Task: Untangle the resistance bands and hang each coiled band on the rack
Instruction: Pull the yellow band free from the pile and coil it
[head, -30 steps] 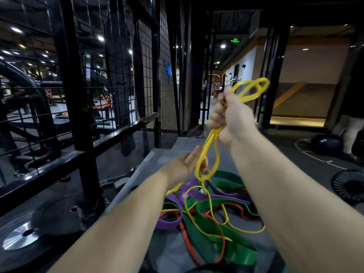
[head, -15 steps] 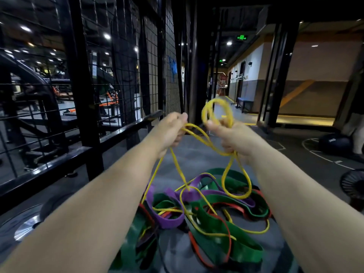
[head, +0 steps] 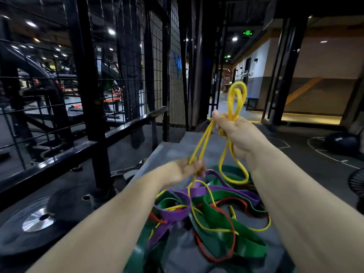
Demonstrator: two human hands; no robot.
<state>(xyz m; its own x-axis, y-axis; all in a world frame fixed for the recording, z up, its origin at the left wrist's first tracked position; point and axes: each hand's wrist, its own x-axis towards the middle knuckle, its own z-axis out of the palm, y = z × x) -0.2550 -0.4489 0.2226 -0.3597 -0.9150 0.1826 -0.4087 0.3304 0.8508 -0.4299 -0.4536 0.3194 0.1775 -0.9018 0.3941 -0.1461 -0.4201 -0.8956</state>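
Observation:
A thin yellow band [head: 236, 95] is gathered in loops in my right hand [head: 234, 131], which is raised above a grey platform [head: 169, 150]. Two yellow strands run down and left from it to my left hand [head: 185, 170], which grips them low, just above the pile. A further yellow loop hangs below my right hand. On the platform lies a tangle of a wide green band [head: 226, 231], a purple band [head: 173, 211], a thin red band [head: 232, 241] and more yellow band. The black mesh rack [head: 126, 75] stands to the left.
A black rail [head: 59, 156] runs along the rack's base at left. A weight plate [head: 37, 221] lies on the floor at lower left. A dark ball [head: 340, 142] rests on the floor at right, and a dark round object [head: 356, 182] is at the right edge.
My left hand has dropped from beside the right hand down to the pile, sliding along the yellow strands. My right hand has risen with its loops.

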